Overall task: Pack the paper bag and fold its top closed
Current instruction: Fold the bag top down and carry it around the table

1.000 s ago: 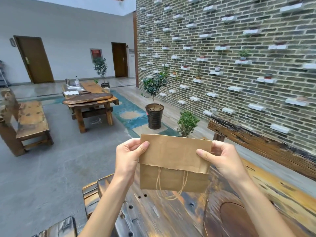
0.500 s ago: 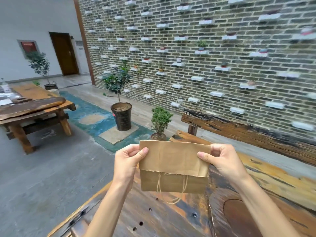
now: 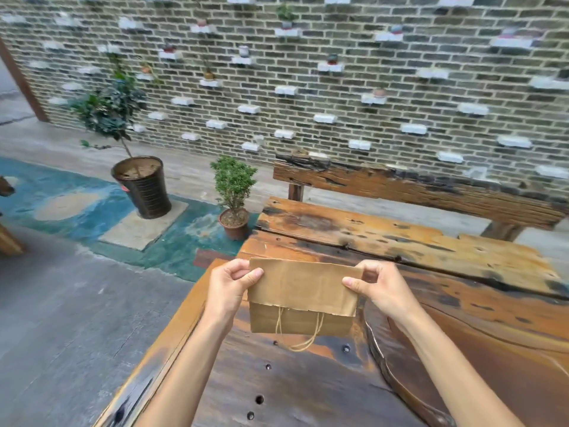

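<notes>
A brown paper bag [image 3: 303, 291] is held upright above the wooden table [image 3: 400, 241]. Its top is folded down toward me as a flap with a ragged lower edge, and the twine handles [image 3: 300, 334] hang out from under the flap. My left hand [image 3: 229, 288] pinches the bag's upper left corner, thumb on the flap. My right hand [image 3: 380, 286] pinches the upper right corner the same way. What the bag holds is hidden.
The table's left edge runs down beside my left arm, with grey floor beyond. A small potted shrub [image 3: 234, 198] stands at the table's far corner, and a larger dark pot [image 3: 143, 186] further left. A rough wooden bench [image 3: 415, 186] lies along the brick wall.
My view has turned to the right, from the room toward the brick wall. The bag stays pinched between both hands with its flap folded down, held a little lower over the table.
</notes>
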